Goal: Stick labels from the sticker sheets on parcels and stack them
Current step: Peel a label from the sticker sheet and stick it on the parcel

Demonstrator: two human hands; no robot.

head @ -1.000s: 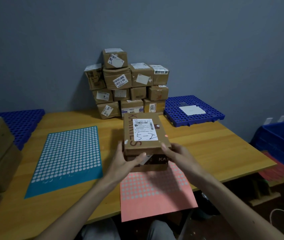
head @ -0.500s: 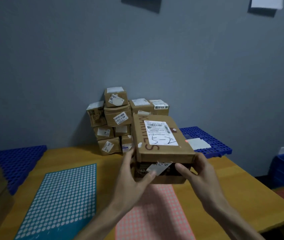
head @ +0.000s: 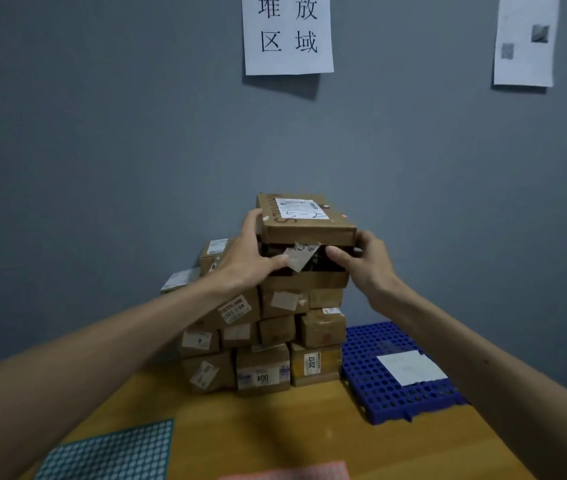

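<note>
Left hand (head: 244, 258): curled round the left end of the parcel (head: 304, 220), thumb laid across the near face.
Right hand (head: 367, 263): curled round the right end, thumb likewise on the near face. Firmly holding on both sides.

Parcel: brown and lidded, with a white shipping label (head: 301, 209) on top and a small red dot sticker (head: 343, 216) near the top's right edge. Lifted from above the pink sticker sheet (head: 292, 472) within the last second and carried forward. Now level with the top of the stack (head: 268, 341), over its right-hand column. Already resting or a shade above: cannot tell.

Stack: small brown cartons in several tiers, at the far side of the wooden table (head: 275, 427), against the wall under a paper sign (head: 287, 32).

Beside: blue perforated pallet (head: 379, 386) to the right; blue sticker sheet (head: 112, 452) at the near edge.

Reading: this parcel apparently labelled, stacking nearly complete, release not yet made.
</note>
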